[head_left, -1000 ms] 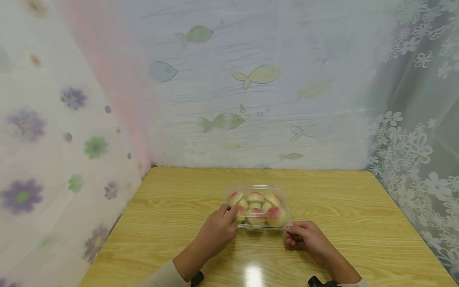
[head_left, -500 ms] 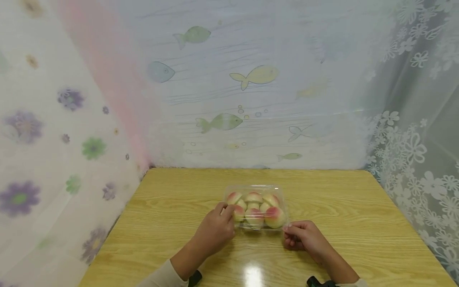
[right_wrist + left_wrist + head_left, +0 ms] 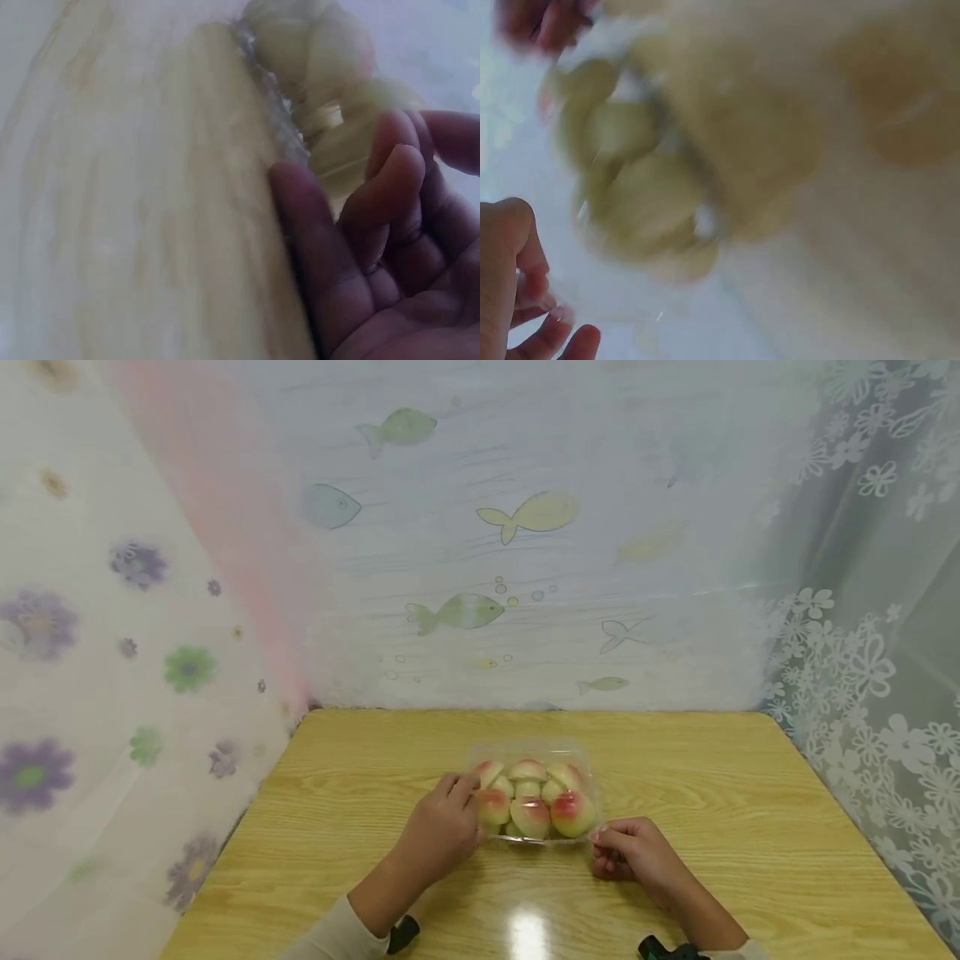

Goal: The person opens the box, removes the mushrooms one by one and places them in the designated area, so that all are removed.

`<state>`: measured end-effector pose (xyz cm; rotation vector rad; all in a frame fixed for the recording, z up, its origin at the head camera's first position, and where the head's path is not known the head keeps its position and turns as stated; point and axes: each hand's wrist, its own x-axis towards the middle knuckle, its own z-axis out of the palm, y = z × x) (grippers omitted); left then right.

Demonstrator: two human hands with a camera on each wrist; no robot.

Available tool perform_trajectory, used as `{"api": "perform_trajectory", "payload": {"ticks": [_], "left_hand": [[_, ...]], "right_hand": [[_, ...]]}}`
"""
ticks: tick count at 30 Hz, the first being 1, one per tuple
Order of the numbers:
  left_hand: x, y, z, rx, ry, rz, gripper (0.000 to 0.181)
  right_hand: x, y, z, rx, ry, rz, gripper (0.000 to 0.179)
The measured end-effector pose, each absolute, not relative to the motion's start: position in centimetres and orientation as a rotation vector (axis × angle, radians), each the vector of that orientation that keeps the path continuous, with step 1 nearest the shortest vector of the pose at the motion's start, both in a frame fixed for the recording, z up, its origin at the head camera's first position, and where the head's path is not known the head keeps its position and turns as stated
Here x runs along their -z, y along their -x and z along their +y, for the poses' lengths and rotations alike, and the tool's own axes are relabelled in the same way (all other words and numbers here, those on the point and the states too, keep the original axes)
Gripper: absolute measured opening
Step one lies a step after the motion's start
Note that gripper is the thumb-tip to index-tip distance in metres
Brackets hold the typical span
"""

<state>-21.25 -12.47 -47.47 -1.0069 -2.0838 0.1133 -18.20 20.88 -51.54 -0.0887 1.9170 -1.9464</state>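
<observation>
A clear plastic clamshell box (image 3: 534,841) sits on the wooden table, holding several pale yellow, peach-shaped pieces (image 3: 531,818) with pink-red tops. Whether they are fruit or buns cannot be told. At the box's left side my left hand (image 3: 442,827) pinches clear plastic, apparently the lid's edge; in the left wrist view the left hand (image 3: 510,292) has bent fingers around a see-through edge. My right hand (image 3: 633,856) pinches the front right corner, its lower fingers curled. In the right wrist view the right hand (image 3: 397,247) lies beside the box's rim (image 3: 274,97).
The wood-grain table (image 3: 360,760) ends at a back curtain (image 3: 450,527) printed with fish. A flowered curtain (image 3: 187,752) hangs at the left and a sheer floral one (image 3: 877,735) at the right. Both wrists carry black devices.
My left hand has shifted slightly left with the lid's edge, and the peach-shaped pieces in front look less covered by glare. The right hand stays at the corner. The view has drifted a little.
</observation>
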Motion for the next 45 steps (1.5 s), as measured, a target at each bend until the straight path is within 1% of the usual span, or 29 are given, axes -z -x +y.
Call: {"api": "perform_trajectory", "payload": {"ticks": [2, 8, 12, 17, 23, 27, 39, 45], "left_hand": [[46.7, 21.5, -12.8, -0.038, 0.982, -2.096, 0.009], [45.1, 21.7, -13.3, 0.040, 0.997, -2.144, 0.013], [44.7, 21.6, -13.3, 0.033, 1.005, -2.146, 0.006], [44.0, 22.1, -13.2, 0.102, 1.026, -2.117, 0.004], [43.5, 23.1, -12.9, 0.221, 1.017, -2.101, 0.013], [43.2, 23.8, -12.8, 0.298, 0.981, -2.118, 0.012], [42.0, 25.0, -12.4, 0.770, 0.812, -2.247, 0.007], [41.9, 25.9, -12.1, 1.077, 0.721, -2.300, 0.013]], "right_hand": [[51.5, 18.1, 20.9, 1.957, 0.077, 1.914, 0.024], [51.5, 18.2, 21.2, 1.950, 0.092, 1.893, 0.025], [51.5, 18.2, 21.3, 1.936, 0.135, 1.871, 0.026], [51.6, 18.3, 21.4, 1.938, 0.151, 1.853, 0.026], [51.8, 18.3, 21.6, 1.946, 0.168, 1.847, 0.025], [51.8, 18.4, 21.6, 1.949, 0.174, 1.835, 0.025], [51.6, 18.1, 22.0, 1.933, 0.196, 1.823, 0.026], [51.6, 17.9, 22.3, 1.927, 0.197, 1.800, 0.026]]}}
